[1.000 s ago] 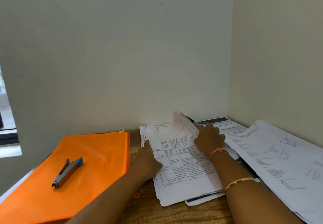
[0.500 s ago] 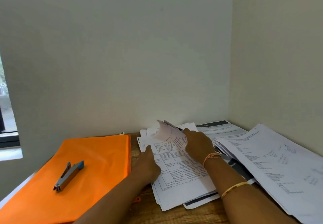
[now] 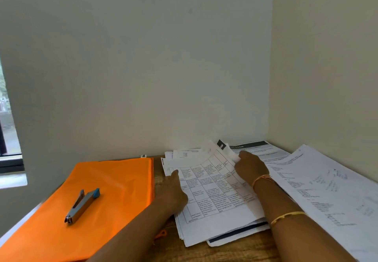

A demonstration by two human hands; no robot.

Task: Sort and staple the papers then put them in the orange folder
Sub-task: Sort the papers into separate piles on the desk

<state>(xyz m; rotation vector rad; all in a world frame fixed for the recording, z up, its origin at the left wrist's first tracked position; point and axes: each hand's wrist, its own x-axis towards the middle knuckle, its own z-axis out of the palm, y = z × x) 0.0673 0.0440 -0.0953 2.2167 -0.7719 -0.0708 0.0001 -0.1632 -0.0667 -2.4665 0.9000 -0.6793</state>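
Note:
A stack of printed papers [image 3: 212, 196] lies on the wooden desk, its top sheet a table of text. My left hand [image 3: 173, 192] presses flat on the stack's left edge. My right hand [image 3: 248, 166] pinches the far right corners of the upper sheets and lifts them off the stack. The orange folder [image 3: 98, 206] lies flat to the left, with a grey stapler [image 3: 82, 205] with a blue tip resting on it.
More papers [image 3: 331, 190] spread along the right wall, and a sheet with a dark header [image 3: 253, 148] lies in the corner. Walls close off the back and right. A window [image 3: 8, 139] is at far left. Bare wood desk [image 3: 225, 251] shows at the front.
My right hand curled the lifted sheets leftward, then let them fall back partway; it now holds their corners lower and further right. My left hand stayed on the stack.

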